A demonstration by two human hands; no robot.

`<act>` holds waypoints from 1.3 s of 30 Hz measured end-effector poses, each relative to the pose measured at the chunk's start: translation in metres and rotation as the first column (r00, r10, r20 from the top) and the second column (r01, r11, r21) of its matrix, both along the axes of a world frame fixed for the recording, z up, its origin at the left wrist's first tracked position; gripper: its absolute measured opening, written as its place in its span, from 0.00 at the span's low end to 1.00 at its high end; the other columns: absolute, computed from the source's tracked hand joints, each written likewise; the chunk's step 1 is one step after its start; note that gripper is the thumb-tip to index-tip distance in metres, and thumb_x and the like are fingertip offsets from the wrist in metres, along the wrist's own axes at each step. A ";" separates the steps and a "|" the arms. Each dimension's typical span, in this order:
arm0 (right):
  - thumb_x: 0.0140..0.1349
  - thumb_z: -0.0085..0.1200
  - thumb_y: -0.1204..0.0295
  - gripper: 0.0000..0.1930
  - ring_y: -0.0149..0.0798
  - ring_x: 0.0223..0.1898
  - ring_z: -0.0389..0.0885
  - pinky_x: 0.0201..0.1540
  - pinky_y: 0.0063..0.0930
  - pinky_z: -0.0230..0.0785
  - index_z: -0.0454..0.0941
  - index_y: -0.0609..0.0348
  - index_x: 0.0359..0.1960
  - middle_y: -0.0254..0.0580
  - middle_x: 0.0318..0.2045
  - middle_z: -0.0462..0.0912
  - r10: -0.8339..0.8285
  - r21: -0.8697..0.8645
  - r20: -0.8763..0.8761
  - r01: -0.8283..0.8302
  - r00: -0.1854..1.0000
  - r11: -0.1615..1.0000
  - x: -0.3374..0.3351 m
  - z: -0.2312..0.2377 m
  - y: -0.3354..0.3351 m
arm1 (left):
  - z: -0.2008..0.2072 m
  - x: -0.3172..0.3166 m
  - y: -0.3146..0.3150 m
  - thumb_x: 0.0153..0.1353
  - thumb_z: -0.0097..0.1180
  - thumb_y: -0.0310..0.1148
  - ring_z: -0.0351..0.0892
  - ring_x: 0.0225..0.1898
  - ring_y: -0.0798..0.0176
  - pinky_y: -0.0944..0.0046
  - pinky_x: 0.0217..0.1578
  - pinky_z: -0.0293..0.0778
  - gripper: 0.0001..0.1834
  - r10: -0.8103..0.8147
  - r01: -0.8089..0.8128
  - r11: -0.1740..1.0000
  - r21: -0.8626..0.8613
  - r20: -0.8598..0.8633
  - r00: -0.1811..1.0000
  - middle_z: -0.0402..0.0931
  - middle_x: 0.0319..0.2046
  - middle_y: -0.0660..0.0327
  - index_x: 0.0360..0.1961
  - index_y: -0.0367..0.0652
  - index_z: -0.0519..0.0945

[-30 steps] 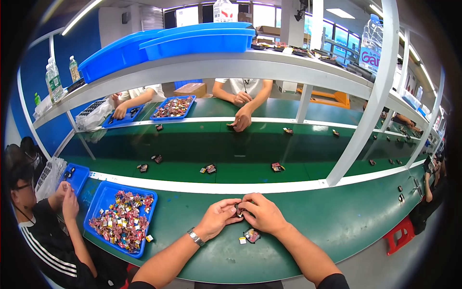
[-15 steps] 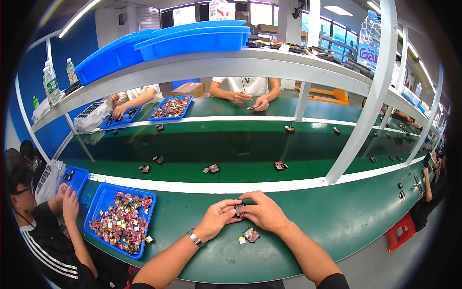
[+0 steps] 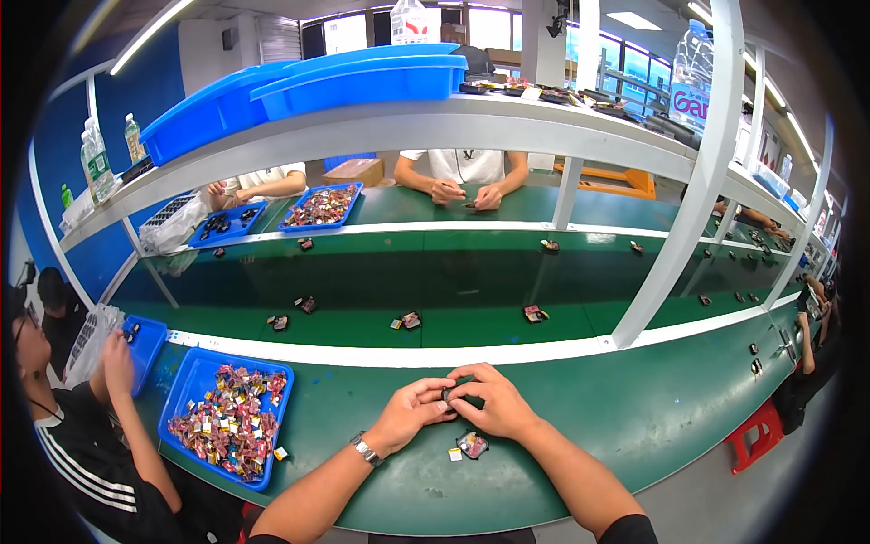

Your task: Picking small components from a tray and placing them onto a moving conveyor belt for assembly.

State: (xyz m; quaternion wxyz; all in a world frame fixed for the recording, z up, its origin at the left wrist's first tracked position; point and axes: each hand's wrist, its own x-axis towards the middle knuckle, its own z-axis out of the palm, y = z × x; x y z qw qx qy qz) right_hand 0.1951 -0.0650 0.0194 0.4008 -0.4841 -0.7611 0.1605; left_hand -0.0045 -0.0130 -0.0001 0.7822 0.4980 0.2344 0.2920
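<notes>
My left hand point(image 3: 410, 415), with a metal-banded watch on its wrist, and my right hand point(image 3: 494, 404) meet above the green worktop. Their fingers pinch a small black plastic part point(image 3: 447, 395) from both sides; the fingertips cover much of it. Just below the hands lies a small black-edged assembly with a reddish circuit piece point(image 3: 472, 444). Its white and yellow tab point(image 3: 455, 454) rests at its left on the worktop.
A blue tray point(image 3: 284, 399) heaped with small red circuit pieces stands at my left, near a seated co-worker point(image 3: 72, 435). Beyond a white rail runs a green belt point(image 3: 471, 313) bearing scattered assemblies. A shelf point(image 3: 535, 122) with blue bins point(image 3: 362, 80) crosses above.
The assemblies on the belt have shifted slightly to the right. My fingers have turned the black part a little. At left the co-worker's hands have moved toward the smaller blue tray.
</notes>
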 end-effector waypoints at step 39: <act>0.55 0.64 0.72 0.08 0.42 0.55 0.76 0.51 0.33 0.76 0.86 0.55 0.37 0.39 0.51 0.79 -0.085 0.049 -0.079 0.089 0.993 0.995 -0.015 -0.006 -0.008 | -0.009 -0.002 0.002 0.72 0.44 0.25 0.77 0.55 0.62 0.59 0.57 0.75 0.17 0.012 -0.010 1.000 -0.021 0.079 0.997 0.77 0.52 0.56 0.60 0.37 0.69</act>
